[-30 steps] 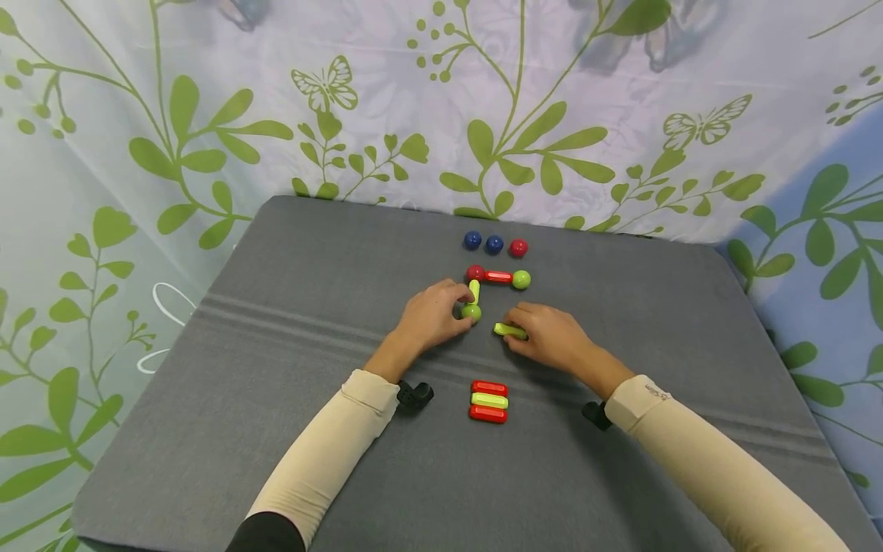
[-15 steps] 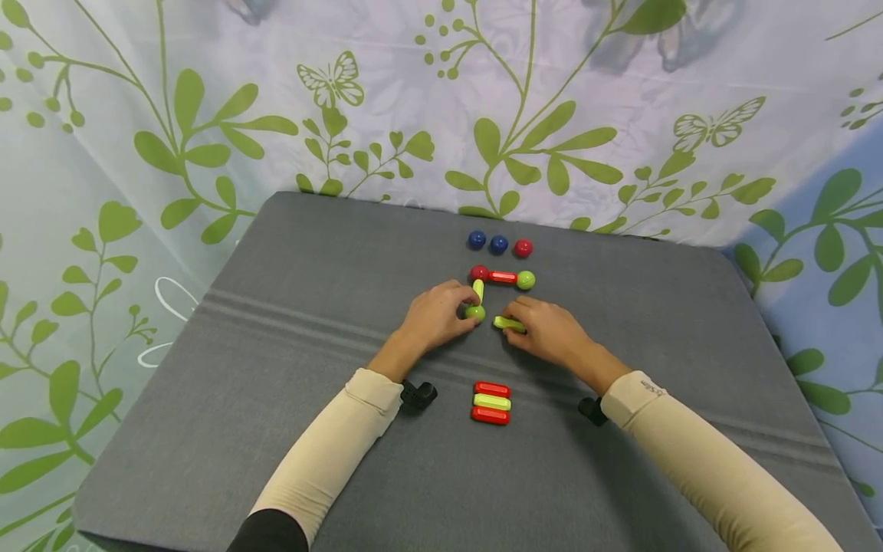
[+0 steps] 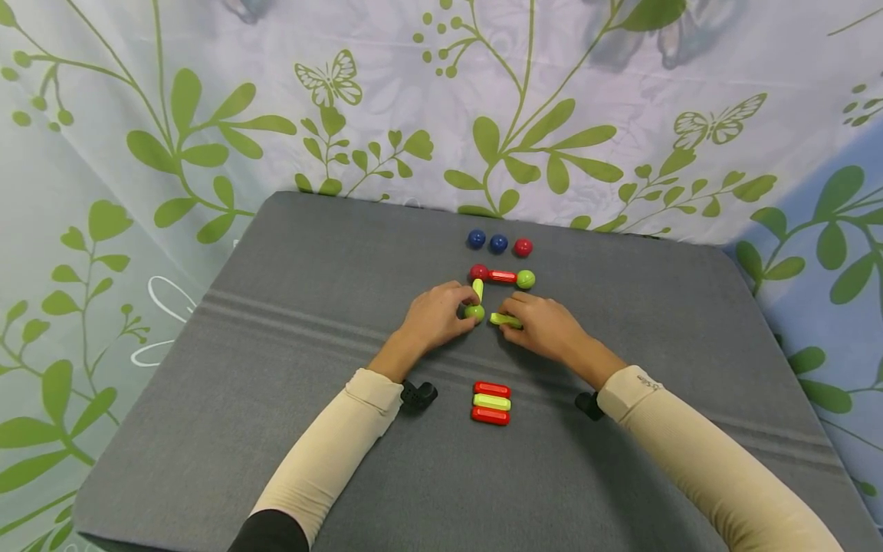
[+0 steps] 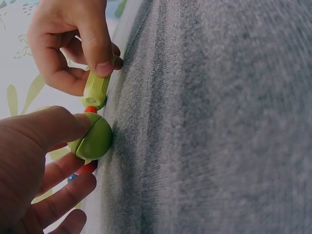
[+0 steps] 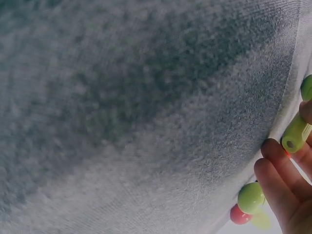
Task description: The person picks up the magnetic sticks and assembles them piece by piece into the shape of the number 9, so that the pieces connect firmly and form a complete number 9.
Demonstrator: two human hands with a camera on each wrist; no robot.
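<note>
In the head view my left hand (image 3: 433,316) pinches a glossy green ball (image 3: 474,313) between thumb and fingers. From that ball a yellow-green rod (image 3: 478,289) runs back to a red ball (image 3: 479,273). A red rod (image 3: 503,276) joins the red ball to another green ball (image 3: 526,279), forming a corner. My right hand (image 3: 548,328) holds a loose yellow-green rod (image 3: 506,320), its free end pointing at the left hand's ball with a small gap. In the left wrist view, a hole shows in the end of the loose rod (image 4: 96,92).
Two blue balls (image 3: 487,241) and a red ball (image 3: 523,248) lie in a row behind the joined pieces. Nearer me, two red rods (image 3: 491,415) lie either side of a yellow-green rod (image 3: 492,402). Everything rests on a grey cloth-covered table (image 3: 310,322), before a leaf-patterned curtain (image 3: 386,100).
My right hand has brought the loose rod slightly left and back, closer to the green ball in my left hand. The left hand keeps its pinch, and the other pieces stay put.
</note>
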